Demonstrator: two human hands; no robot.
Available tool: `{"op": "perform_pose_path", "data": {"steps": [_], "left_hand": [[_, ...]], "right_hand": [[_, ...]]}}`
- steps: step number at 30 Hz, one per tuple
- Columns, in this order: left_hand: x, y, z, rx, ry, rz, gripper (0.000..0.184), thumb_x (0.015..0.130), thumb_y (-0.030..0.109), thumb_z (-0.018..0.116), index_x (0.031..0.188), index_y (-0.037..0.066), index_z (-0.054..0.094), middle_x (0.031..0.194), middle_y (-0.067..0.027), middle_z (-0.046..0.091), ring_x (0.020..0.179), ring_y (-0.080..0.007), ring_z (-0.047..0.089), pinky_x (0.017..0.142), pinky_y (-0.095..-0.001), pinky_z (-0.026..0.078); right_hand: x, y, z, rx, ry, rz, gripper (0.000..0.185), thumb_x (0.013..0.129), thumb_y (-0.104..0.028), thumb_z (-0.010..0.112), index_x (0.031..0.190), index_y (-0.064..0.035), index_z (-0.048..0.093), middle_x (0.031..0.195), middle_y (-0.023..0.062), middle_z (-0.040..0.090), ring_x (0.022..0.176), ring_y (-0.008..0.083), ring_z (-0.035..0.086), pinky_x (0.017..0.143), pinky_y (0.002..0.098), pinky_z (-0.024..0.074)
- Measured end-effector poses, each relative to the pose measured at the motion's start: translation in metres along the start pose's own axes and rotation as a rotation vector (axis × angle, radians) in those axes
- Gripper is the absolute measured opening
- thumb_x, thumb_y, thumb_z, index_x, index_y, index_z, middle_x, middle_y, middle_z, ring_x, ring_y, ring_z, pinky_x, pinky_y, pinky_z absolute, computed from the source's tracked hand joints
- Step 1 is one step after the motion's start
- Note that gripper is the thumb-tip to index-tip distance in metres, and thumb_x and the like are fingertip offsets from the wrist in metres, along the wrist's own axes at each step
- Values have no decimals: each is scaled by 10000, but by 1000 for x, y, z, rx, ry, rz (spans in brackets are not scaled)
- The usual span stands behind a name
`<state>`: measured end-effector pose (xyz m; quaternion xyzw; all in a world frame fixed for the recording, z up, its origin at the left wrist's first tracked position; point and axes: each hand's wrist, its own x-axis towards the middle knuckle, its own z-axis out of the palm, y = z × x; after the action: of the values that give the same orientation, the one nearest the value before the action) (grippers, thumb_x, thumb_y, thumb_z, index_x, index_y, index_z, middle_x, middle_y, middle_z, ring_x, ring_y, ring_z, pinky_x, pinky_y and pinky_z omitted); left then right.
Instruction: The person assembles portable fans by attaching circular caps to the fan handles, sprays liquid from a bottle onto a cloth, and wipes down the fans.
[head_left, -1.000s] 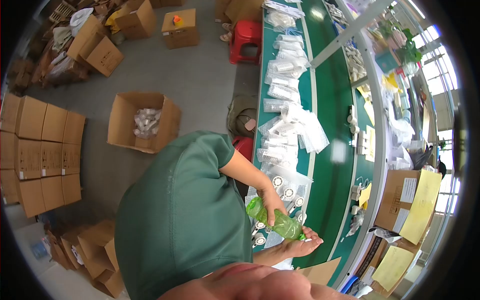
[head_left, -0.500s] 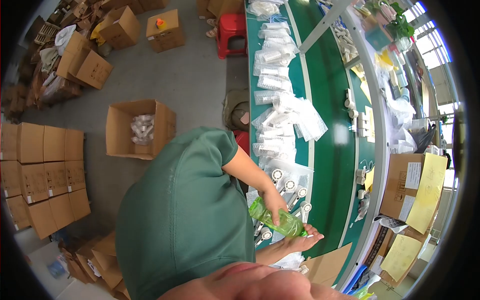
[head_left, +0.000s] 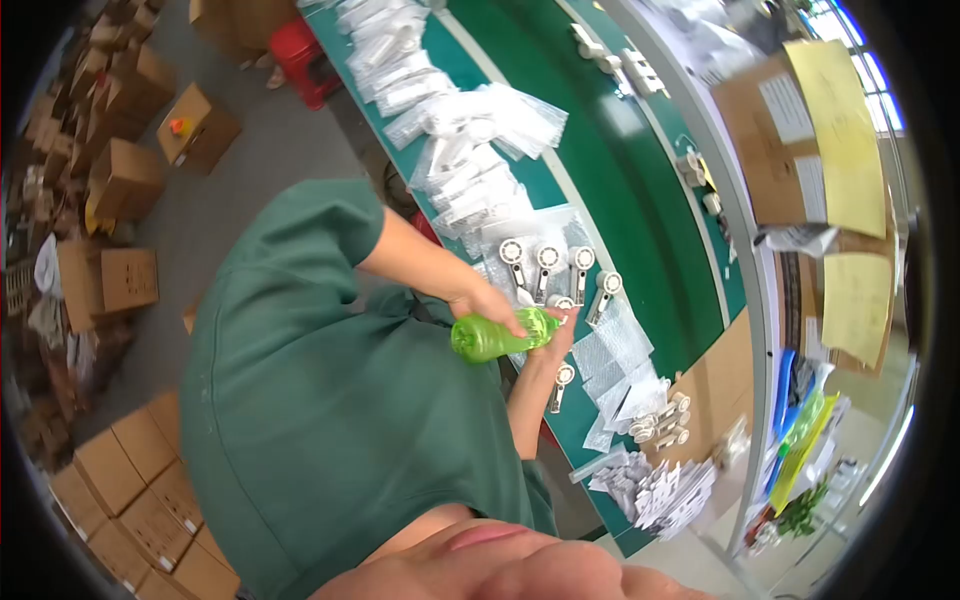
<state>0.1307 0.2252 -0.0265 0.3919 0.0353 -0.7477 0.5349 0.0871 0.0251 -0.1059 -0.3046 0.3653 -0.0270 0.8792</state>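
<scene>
A translucent green bottle (head_left: pixel 488 338) lies tilted nearly level in front of the green-shirted torso. My left hand (head_left: pixel 490 305) grips it from above, thumb across its side. At the narrow, capped end, my right hand (head_left: pixel 550 345) is closed round the neck, though the bottle hides part of its fingers. Just beyond my hands, white handheld parts with round grille-like heads (head_left: pixel 547 257) lie on bubble wrap (head_left: pixel 610 345) over the green table. One more such part (head_left: pixel 562 375) lies beside my right wrist.
Bubble-wrapped items (head_left: pixel 470 170) line the table (head_left: pixel 545 187). A cardboard sheet (head_left: pixel 722 385) and a heap of white papers (head_left: pixel 665 492) lie at lower right. A metal frame post (head_left: pixel 745 260) rises beyond. Cartons (head_left: pixel 130 460) and a red stool (head_left: pixel 303 62) stand on the floor.
The view has turned, bringing the papers and table's near end into sight. The bottle now lies more level. The right hand's fingers, spread beneath the cap before, are now curled round it.
</scene>
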Motion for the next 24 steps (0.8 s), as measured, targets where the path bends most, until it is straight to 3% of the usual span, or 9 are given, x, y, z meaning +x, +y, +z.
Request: {"op": "perform_pose_path", "data": {"steps": [5,10,13,14,17,19,21,22,24], "left_hand": [[-19,27,14,193,-57,93,596,928,419,669,1333,13,504,1195,-111,607,1023,-196,630,866,-372,533],[10,55,15,713,-159,455,677,848,414,751,1352,57,471,1189,-121,611,1084,-228,598,913,-356,472],[0,80,27,1143,-90,601,737,792,397,794,1354,53,465,1189,-149,623,1099,-278,605,928,-386,466],[-11,93,27,1246,-118,629,817,729,378,833,1372,53,446,1198,-188,619,1118,-316,604,942,-403,462],[-27,125,1,1140,16,904,880,688,360,859,1392,51,431,1213,-195,611,1135,-324,596,956,-409,459],[-30,147,-29,1225,535,935,896,654,341,876,1383,54,440,1229,-198,604,1150,-332,589,965,-415,459],[-5,161,-83,1032,793,1076,909,637,370,887,1358,31,448,1260,-203,587,1198,-334,567,1006,-404,451],[-2,167,-92,935,961,1015,884,648,356,883,1346,25,454,1261,-197,590,1199,-331,570,1013,-401,448],[41,173,-159,877,1257,1100,803,668,348,864,1310,45,489,1237,-192,587,1163,-361,573,989,-432,464]], "right_hand": [[-26,-44,23,62,-7,-130,326,1029,-378,508,803,-146,473,671,-22,451,628,116,468,647,291,463],[-76,-106,52,-53,-67,-456,377,1043,-404,462,767,-146,443,649,-13,400,622,126,422,652,280,443],[-92,-130,38,252,-225,-365,383,1044,-399,459,762,-140,457,650,-11,407,625,138,432,673,307,460],[-91,-135,26,451,-434,-222,354,1027,-394,491,789,-132,503,677,-1,460,667,144,477,739,331,478],[-96,-137,7,635,-54,-106,337,994,-410,530,827,-118,544,730,15,527,737,151,527,833,348,482],[-99,-125,-23,646,-127,-101,312,949,-386,556,881,-82,564,835,61,585,851,228,568,952,415,462],[-113,-113,-33,566,-1,-157,285,925,-328,563,968,-46,578,925,104,594,921,262,568,968,447,467],[-118,-105,-49,541,-125,-149,343,885,-274,609,1076,10,577,1039,155,605,1019,296,568,1011,478,455],[-132,-91,-62,501,-90,-164,380,827,-124,606,1174,20,548,1140,170,588,1137,326,550,1056,502,432]]}}
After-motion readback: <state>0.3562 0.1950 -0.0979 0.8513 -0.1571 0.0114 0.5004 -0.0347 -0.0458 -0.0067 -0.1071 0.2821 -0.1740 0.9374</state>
